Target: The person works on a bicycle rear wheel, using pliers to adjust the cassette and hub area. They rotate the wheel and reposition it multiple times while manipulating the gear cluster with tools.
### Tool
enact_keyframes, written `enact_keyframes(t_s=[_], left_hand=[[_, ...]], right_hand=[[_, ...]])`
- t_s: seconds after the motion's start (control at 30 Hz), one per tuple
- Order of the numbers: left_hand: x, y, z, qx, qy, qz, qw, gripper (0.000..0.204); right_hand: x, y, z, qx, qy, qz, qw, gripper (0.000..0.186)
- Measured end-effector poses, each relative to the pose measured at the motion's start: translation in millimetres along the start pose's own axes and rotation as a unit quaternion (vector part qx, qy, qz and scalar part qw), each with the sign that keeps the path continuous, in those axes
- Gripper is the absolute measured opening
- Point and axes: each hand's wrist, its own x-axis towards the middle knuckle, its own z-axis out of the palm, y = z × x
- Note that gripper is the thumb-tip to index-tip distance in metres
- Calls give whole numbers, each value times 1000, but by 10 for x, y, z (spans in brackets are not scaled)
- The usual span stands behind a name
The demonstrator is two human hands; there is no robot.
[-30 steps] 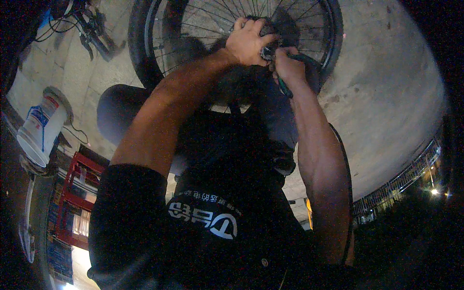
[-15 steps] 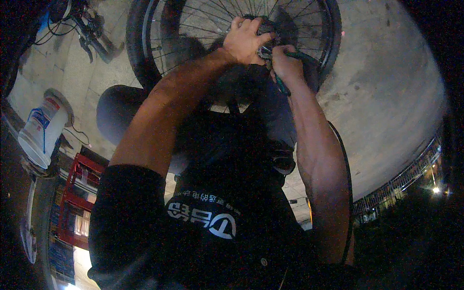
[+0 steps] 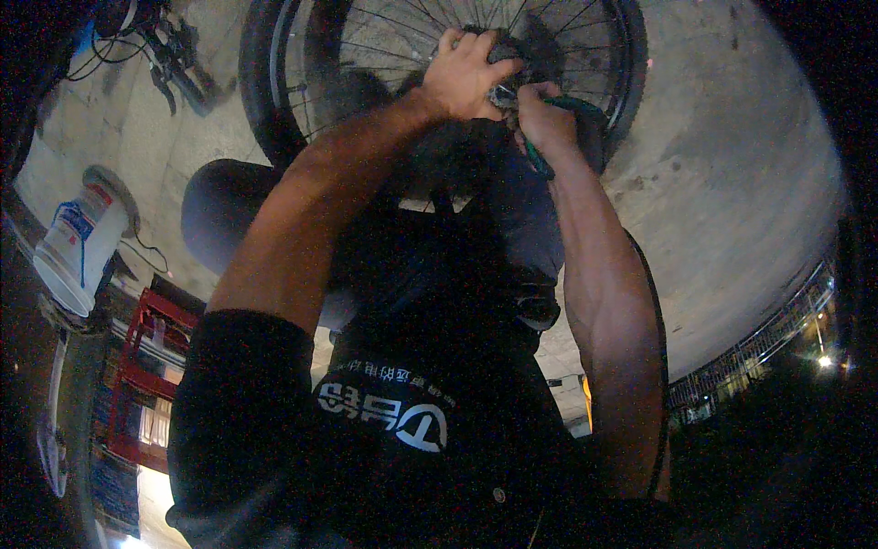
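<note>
A spoked bicycle wheel (image 3: 626,91) lies in front of my legs, with a dark, toothed metal part (image 3: 505,94) at its hub. My left hand (image 3: 465,78) is closed over that hub part, fingers curled on its top. Just right of it, my right hand (image 3: 547,122) grips a green-handled tool (image 3: 538,166), its head beside the hub; whether it touches the metal is too small to tell.
Handlebars (image 3: 187,80) with brake lever and cables are at upper left. A white bucket (image 3: 69,256) with a blue handle is at the left, above a red metal rack (image 3: 137,357). A railing (image 3: 750,348) and lights are at the right.
Both hands stay at the hub and have shifted only slightly, my left a little upward and left compared with a second ago.
</note>
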Motion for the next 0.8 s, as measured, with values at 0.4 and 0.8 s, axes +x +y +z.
enact_keyframes(t_s=[0.4, 0.8], left_hand=[[-43, 93, -89, -28, 17, -9, 999, 88], [-148, 17, -148, -50, 6, 3, 999, 107]], right_hand=[[64, 159, 21, -79, 102, -143, 981, 41], [-286, 0, -162, -183, 88, -262, 944, 34]])
